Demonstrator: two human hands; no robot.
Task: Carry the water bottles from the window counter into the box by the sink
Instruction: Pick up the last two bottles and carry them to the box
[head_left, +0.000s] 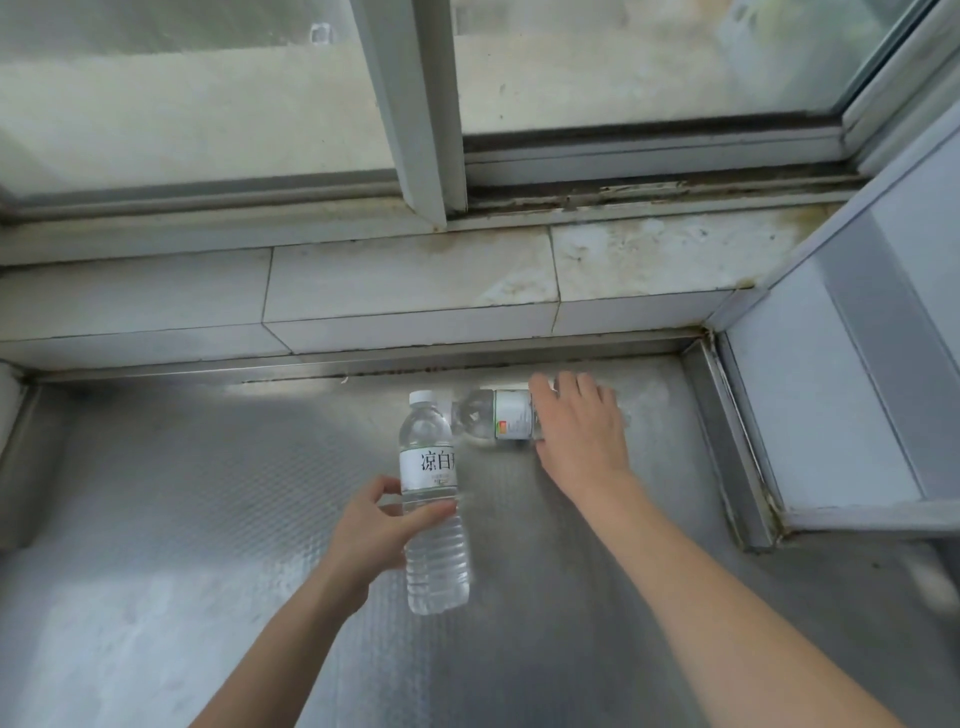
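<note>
The left hand (379, 525) grips one water bottle (434, 504) between thumb and fingers just below its white label, holding it upright, cap toward twelve o'clock in the picture and base toward six. It appears lifted clear of the steel counter (182, 519); a mid-body pinch like this likely keeps the weight balanced for carrying.

At about one o'clock from that bottle, close to the back edge of the counter, a second bottle (493, 418) lies on its side. Its long axis runs from three o'clock to nine o'clock. The end toward nine o'clock nearly meets the upright bottle, but whether that end is the base or the cap I cannot tell, since the other end is hidden. The right hand (579, 431) lies over that hidden end, fingers spread and curving down across the body. It looks to be closing for a grasp, but whether it has a firm hold is not clear.

Behind the counter run a tiled ledge (405, 291) and a sliding window (415, 104). The box and sink are out of view, so both bottles seem to be at the start of their trip.
</note>
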